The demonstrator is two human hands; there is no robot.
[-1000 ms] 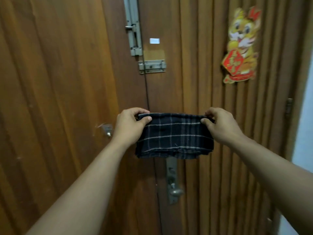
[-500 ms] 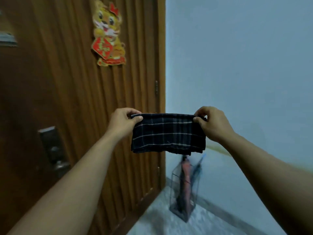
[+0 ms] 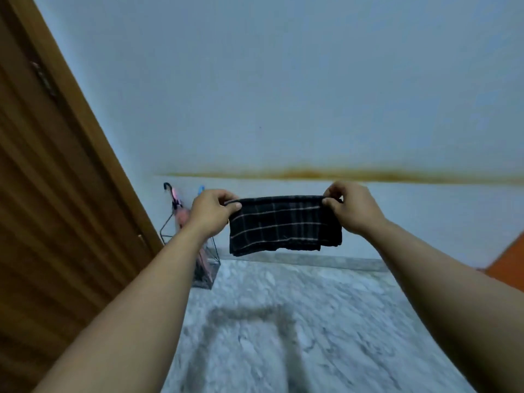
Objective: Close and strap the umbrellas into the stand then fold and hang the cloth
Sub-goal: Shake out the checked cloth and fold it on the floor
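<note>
Between both hands (image 3: 214, 212) hangs a folded dark plaid cloth (image 3: 283, 224)

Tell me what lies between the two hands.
In the head view, only the folded dark plaid cloth spans between the left hand and the right hand, each pinching a top corner.

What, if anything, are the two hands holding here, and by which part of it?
A folded dark checked cloth. The left hand pinches its top left corner and the right hand its top right corner; the rest hangs free.
</note>
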